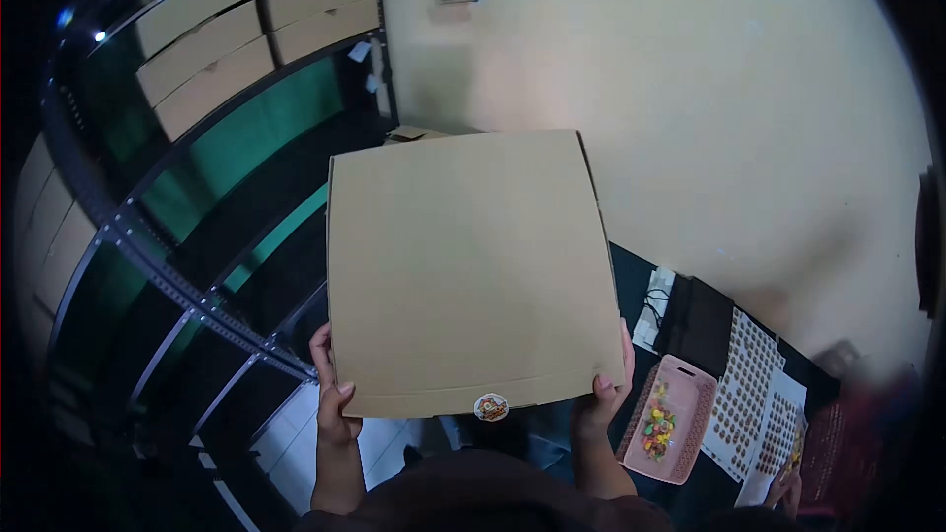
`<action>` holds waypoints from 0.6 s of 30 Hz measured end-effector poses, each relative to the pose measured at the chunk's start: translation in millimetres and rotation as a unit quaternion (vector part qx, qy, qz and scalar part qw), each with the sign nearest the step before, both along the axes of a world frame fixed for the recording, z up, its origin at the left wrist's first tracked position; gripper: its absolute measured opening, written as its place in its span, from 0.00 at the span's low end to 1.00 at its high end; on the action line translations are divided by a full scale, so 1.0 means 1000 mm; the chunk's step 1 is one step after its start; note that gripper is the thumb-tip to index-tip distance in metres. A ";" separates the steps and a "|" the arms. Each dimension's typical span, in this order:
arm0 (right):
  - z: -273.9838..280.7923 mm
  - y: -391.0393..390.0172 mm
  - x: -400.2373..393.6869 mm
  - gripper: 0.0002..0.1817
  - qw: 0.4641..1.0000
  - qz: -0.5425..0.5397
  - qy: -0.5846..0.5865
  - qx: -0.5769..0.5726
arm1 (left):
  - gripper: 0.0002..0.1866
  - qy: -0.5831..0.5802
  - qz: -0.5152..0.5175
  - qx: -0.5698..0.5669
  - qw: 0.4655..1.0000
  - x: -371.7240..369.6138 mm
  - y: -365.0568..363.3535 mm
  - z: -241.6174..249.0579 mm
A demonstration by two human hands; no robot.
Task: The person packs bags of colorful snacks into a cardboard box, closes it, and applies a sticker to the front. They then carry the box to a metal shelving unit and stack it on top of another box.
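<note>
A large flat cardboard box (473,266), closed, is held up in front of me between both hands. A round printed sticker (492,407) sits across the middle of its near edge. At the near left corner, my left hand (335,389) grips the box, thumb on top and fingers along the side. My right hand (609,389) holds the near right corner the same way, its thumb pressed on the lid. The undersides of the box and some fingers are hidden.
Metal shelving (202,310) on the left carries several cardboard boxes (212,59). On the dark table (631,266) at right are a pink basket (680,473) of colourful wrapped pieces, sticker sheets (744,384) and a black item (695,320). Another person's hand (785,488) is at lower right.
</note>
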State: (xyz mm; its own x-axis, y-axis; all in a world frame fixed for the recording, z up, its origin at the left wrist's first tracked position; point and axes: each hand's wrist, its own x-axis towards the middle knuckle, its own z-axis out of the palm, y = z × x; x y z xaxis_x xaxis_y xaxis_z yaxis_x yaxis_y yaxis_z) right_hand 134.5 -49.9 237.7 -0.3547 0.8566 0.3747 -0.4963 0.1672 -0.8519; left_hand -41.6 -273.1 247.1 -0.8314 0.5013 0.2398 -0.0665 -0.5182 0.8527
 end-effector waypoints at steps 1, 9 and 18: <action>-0.001 -0.008 -0.007 0.43 0.998 0.004 -0.025 0.053 | 0.37 -0.040 0.031 0.024 0.998 0.003 -0.007 0.003; 0.016 -0.074 -0.056 0.35 0.962 0.114 -0.107 0.225 | 0.25 -0.232 -0.011 0.036 0.972 -0.014 -0.134 -0.061; 0.042 -0.162 -0.143 0.36 0.855 0.231 -0.006 0.465 | 0.26 -0.182 0.245 0.062 0.950 -0.001 -0.250 -0.052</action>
State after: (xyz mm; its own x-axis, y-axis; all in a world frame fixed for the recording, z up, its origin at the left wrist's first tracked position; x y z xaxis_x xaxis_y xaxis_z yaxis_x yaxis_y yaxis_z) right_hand -8.1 -211.9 279.3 -0.5825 -0.0412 0.8118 -0.6848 0.5628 -0.4628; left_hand -42.8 -523.5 194.7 -0.9968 0.0193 -0.0771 -0.0707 -0.6578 0.7498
